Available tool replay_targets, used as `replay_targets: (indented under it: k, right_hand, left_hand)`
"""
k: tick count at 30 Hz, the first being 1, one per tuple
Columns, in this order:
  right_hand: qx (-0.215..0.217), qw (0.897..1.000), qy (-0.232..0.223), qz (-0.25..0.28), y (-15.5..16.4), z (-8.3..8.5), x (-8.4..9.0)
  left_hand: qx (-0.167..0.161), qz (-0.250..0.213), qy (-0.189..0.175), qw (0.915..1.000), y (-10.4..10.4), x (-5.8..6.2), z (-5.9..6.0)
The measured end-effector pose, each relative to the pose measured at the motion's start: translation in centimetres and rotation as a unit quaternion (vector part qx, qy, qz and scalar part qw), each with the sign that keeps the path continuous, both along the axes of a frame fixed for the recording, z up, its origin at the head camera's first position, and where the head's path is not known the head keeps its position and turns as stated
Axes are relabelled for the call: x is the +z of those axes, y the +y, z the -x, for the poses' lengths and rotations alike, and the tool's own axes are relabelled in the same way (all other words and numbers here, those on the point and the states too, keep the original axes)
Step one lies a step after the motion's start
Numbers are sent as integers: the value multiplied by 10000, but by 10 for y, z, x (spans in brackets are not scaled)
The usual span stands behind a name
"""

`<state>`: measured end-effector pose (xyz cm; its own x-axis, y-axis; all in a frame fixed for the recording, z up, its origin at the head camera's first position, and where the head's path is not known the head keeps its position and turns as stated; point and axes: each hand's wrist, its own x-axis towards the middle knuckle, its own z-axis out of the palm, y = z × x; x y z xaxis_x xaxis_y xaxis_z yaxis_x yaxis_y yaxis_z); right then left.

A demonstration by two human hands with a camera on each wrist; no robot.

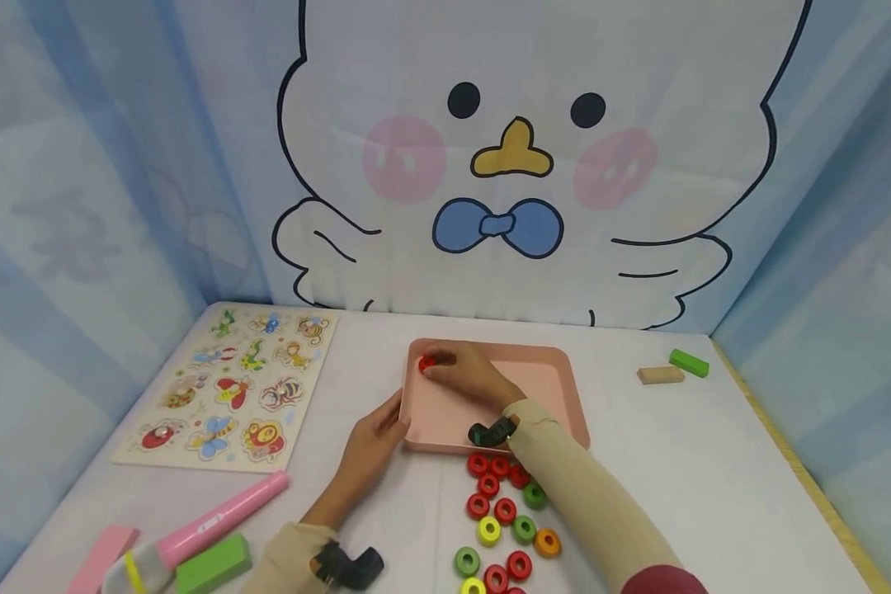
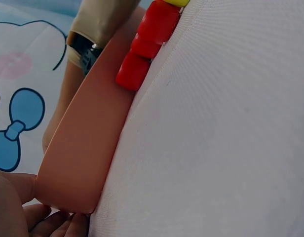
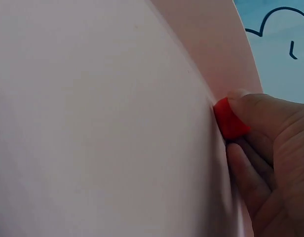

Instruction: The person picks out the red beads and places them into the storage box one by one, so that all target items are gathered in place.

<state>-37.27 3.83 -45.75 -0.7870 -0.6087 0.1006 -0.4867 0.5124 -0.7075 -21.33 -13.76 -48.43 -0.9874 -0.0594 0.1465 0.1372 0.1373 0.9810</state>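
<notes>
A shallow pink tray point(image 1: 505, 396) lies on the white table. Inside its far left corner, my right hand point(image 1: 466, 375) pinches a small red ring point(image 1: 426, 364) between thumb and fingers. The right wrist view shows this red ring point(image 3: 231, 120) down at the tray floor, close to the tray wall point(image 3: 216, 44). My left hand point(image 1: 371, 441) holds the tray at its near left corner. In the left wrist view, the thumb and fingers of this left hand point(image 2: 16, 202) lie around that corner of the tray wall point(image 2: 88, 143).
Several red, green, yellow and orange rings point(image 1: 505, 511) lie before the tray. An insect puzzle board point(image 1: 230, 388) sits at the left, with a pink-handled mallet point(image 1: 215, 524) and a green block point(image 1: 214, 566) nearer me. Green point(image 1: 689, 363) and wooden point(image 1: 660, 375) blocks lie at the right.
</notes>
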Motion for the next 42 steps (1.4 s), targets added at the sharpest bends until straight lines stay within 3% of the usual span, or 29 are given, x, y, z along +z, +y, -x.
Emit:
replay_targets:
  k: [5,10,15,19,25,32,37,42]
  right_hand:
    - [-113,9997,-195,-122,3,-5,13]
    - [-49,9998,-206,-12,17,-16,44]
    - [124,9993,-233,-247,57,-43,72]
    - [323,9986,-279,-306,92,-75,79]
    - [436,9976,-483,-221,137,-132,72]
    - [583,9939,-910,229,161,-186,44]
    - [423,9964,-573,457,151,-199,33]
    - [395,9991,88,97,131,-200,28]
  left_hand:
    - [9,102,-23,9999,2,-3,-2]
    - [61,218,-118,9997,2,0,-1]
    - [48,269,-277,9992,5,3,0]
    - [40,300,-317,9990,4,3,0]
    - [11,363,-269,9990,1,4,1]
    - [-82,427,-323,9985,1,7,3]
    - [-26,358,-311,9989,-2,10,3]
    - [-94,151,-261,9995,0,7,3]
